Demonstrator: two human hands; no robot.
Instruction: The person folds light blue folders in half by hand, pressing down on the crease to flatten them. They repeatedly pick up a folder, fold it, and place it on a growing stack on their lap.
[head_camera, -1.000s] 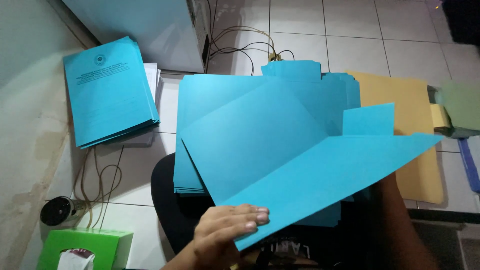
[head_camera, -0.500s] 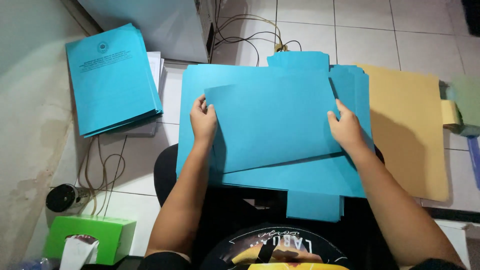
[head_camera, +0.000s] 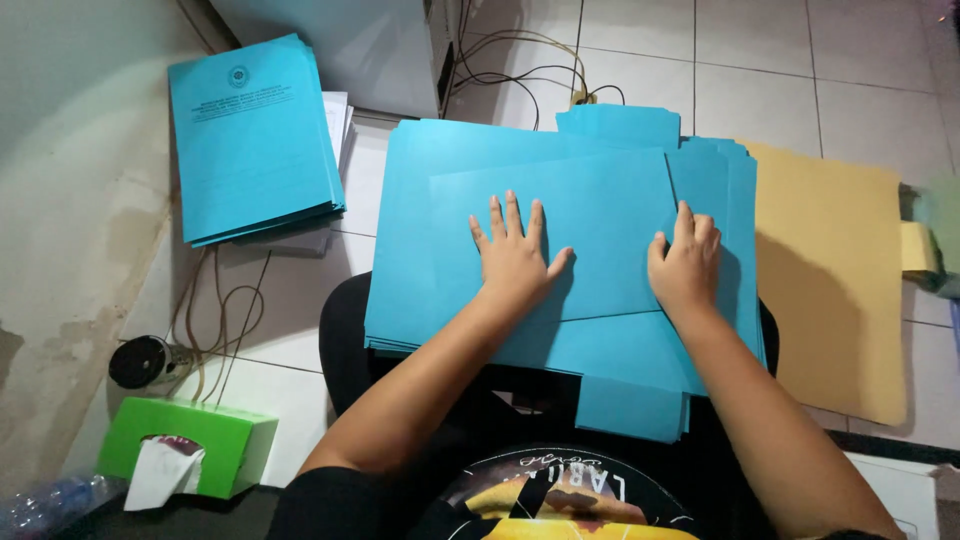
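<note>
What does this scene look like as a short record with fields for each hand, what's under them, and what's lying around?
left hand: flat, fingers spread, pressing on the top blue sheet
right hand: flat on the same sheet's right edge
under hands: blue folder stack resting on a black stool
right of stack: yellow folder on the tiled floor
upper left: printed blue covers in a pile
lower left: green tissue box
top: cables
</note>
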